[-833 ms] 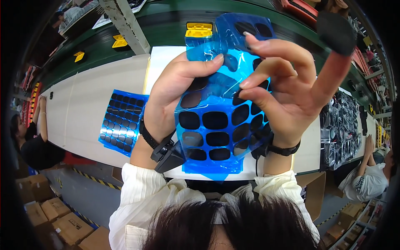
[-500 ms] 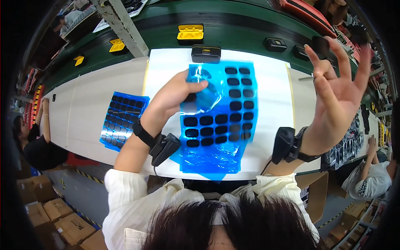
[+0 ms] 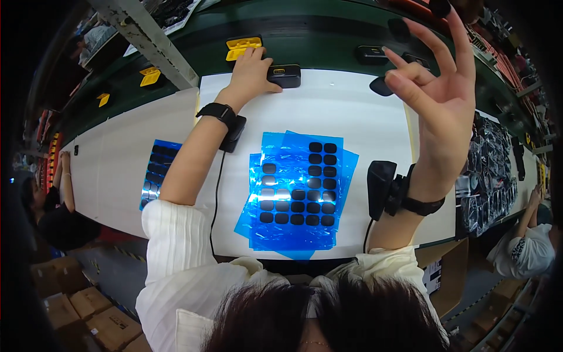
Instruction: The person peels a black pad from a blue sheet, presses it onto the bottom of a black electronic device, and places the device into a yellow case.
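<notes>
My left hand (image 3: 251, 79) reaches to the far edge of the white work surface. Its thumb and forefinger straddle the left end of a small black case (image 3: 284, 77); its other fingers overlap an opened case with a yellow inside (image 3: 244, 44). My right hand (image 3: 437, 88) is raised, fingers spread. A rounded black adhesive pad (image 3: 380, 86) clings to the thumb tip, and further dark pads (image 3: 399, 29) sit at other fingertips. Between my forearms lie stacked blue film sheets (image 3: 293, 237) with rows of black pads; several spots in the rows are bare.
Another blue pad sheet (image 3: 157, 167) lies partly behind my left forearm. Black cases (image 3: 371, 54) and yellow-lined cases (image 3: 150, 76) stand along the green conveyor (image 3: 328, 38). A metal post (image 3: 141, 38) rises at far left. Plastic-wrapped black parts (image 3: 489, 176) are at right. Co-workers sit at both sides.
My left hand has let go of the blue sheet and moved away to the black case. The sheet now lies flat on the stack. My right hand stays raised, shifted slightly left.
</notes>
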Motion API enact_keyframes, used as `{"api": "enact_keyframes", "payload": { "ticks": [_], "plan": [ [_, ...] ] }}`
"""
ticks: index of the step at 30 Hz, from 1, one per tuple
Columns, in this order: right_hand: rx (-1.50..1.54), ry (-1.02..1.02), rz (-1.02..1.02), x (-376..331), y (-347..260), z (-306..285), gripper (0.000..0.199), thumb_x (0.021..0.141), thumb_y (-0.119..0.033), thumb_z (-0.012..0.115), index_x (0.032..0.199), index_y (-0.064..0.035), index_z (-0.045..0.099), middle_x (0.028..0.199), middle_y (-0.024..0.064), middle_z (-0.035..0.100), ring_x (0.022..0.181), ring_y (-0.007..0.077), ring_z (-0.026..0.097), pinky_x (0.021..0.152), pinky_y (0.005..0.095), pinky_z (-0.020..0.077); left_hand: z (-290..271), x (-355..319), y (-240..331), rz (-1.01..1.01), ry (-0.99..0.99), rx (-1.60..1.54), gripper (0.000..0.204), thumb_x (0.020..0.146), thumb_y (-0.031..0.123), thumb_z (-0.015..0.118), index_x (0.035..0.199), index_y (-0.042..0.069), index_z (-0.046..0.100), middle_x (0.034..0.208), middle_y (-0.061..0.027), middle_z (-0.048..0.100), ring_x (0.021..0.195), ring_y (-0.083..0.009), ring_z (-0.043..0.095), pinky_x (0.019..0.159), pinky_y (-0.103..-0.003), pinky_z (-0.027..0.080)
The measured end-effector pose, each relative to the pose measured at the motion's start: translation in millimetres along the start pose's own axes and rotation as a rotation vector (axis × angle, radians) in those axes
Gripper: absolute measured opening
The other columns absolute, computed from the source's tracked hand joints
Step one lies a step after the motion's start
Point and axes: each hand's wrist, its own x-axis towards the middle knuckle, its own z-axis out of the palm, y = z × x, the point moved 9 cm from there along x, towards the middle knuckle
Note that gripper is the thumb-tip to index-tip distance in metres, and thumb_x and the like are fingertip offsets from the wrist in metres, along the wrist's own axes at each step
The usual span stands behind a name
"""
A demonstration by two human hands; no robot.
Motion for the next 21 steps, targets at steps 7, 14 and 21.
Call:
{"api": "enact_keyframes", "payload": {
  "ticks": [7, 14, 21],
  "plan": [
    [-0.187, 0.054, 0.132, 6, 13, -1, 0.094, 0.058, 0.004, 0.069, 0.132, -0.0077, 0.013, 0.120, 0.0217, 0.034, 0.078, 0.0185, 0.059, 0.089, 0.0422, 0.0351, -100, -19, 30, 0.018, 0.235, -0.688, 0.061, 0.048, 0.015, 0.078, 0.100, 0.009, 0.046, 0.103, -0.0119, 0.049, 0.095, -0.0252, 0.051, 0.079, -0.030, 0.043],
    [-0.205, -0.102, -0.029, 13, 33, 6, 0.086, 0.062, 0.005, 0.065, 0.131, -0.0067, 0.015, 0.119, 0.0219, 0.036, 0.077, 0.0174, 0.059, 0.090, 0.0444, 0.0345, -149, -54, 66, 0.095, 0.088, -1.413, 0.066, 0.046, -0.003, 0.074, 0.104, 0.005, 0.043, 0.108, -0.0110, 0.050, 0.099, -0.0196, 0.050, 0.085, -0.029, 0.042],
    [-0.189, -0.325, -0.226, 3, 33, 32, 0.078, 0.066, 0.007, 0.061, 0.129, -0.0056, 0.018, 0.117, 0.0222, 0.038, 0.074, 0.0160, 0.059, 0.091, 0.0471, 0.0339, -156, -62, 63, -0.049, 0.090, -1.392, 0.072, 0.042, -0.008, 0.072, 0.106, 0.004, 0.041, 0.109, -0.0128, 0.050, 0.099, -0.0212, 0.050, 0.084, -0.031, 0.043]
  ]
}}
